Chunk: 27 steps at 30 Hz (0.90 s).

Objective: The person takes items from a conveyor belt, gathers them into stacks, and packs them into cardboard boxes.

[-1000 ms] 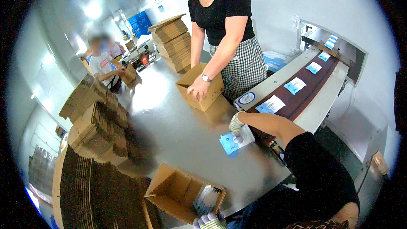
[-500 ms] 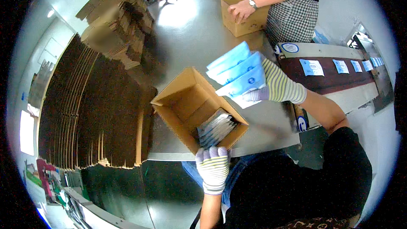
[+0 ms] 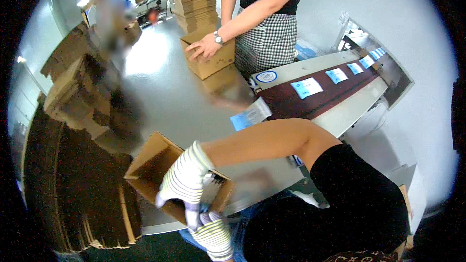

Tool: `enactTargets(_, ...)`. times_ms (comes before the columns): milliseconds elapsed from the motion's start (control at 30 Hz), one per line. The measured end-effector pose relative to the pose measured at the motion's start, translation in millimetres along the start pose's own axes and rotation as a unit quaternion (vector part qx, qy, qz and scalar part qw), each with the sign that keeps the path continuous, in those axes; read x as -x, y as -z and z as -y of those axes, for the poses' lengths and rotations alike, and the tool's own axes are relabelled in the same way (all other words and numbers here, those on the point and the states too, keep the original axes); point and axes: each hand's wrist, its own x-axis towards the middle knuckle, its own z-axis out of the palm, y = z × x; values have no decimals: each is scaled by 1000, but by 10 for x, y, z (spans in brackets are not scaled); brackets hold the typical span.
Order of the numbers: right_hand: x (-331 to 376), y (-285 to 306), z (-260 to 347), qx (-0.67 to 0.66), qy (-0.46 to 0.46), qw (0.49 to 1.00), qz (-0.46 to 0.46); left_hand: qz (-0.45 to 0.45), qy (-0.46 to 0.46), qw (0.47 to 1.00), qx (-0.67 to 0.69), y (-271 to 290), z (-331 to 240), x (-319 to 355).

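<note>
Over the near rim of the open carton, the striped-gloved left hand is seen with its fingers bent at the edge; whether the wall is pinched cannot be told, since the thumb is hidden. Just above it, the mouth of the open carton is partly covered by the right hand, also in a striped glove. Its fingers are bent down into the carton, with the thumb held apart from them; whether anything is gripped cannot be told, because the space beneath the palm is hidden. The carton itself is set at the near edge of the grey metal table.

To the carton's left, flattened cardboard sheets are packed upright in a thick row. Beyond the carton and to its right, a blue-and-white packet is tipped over the end of the maroon conveyor belt, on which a line of similar packets is carried. Farther beyond the carton, a second carton is steadied by a co-worker's hand. Farther still from the open carton, a tall stack of flattened cartons is seen.
</note>
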Motion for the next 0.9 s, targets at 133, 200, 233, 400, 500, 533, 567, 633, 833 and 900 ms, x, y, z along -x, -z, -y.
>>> enactTargets(133, 461, -33, -438, -241, 72, 923, -291, 63, -5, 998, 6, -79, 64, 92)
enactTargets(200, 565, 83, -764, -557, 252, 695, -379, -12, 6, 1000, -22, -139, 126, 2)
enactTargets(233, 590, 310, -817, -633, 347, 579, -378, -9, 20, 999, -30, 52, 212, 41)
enactTargets(400, 1583, 34, -1177, -684, 259, 247, -636, -46, -34, 997, -51, 156, 278, -46)
enactTargets(500, 1283, -1126, -1746, -856, 233, 139, -440, 12, -19, 1000, 8, 201, 146, -127)
enactTargets(533, 1075, -1523, -1619, -782, 103, 270, -552, 37, -7, 999, 11, 185, 123, -114)
enactTargets(567, 940, -1983, -1655, -766, 167, 374, -495, 43, -14, 999, 16, 191, 104, -140)
enactTargets(633, 653, -2329, -1502, -787, 137, 350, -489, -34, -23, 999, 0, 165, 123, -193)
enactTargets(833, -20, -2829, -978, -825, -170, 417, -343, -53, -34, 998, -18, 112, 84, -250)
enactTargets(900, -110, -2986, -798, -776, -124, 479, -392, -68, -25, 997, -15, 76, 79, -229)
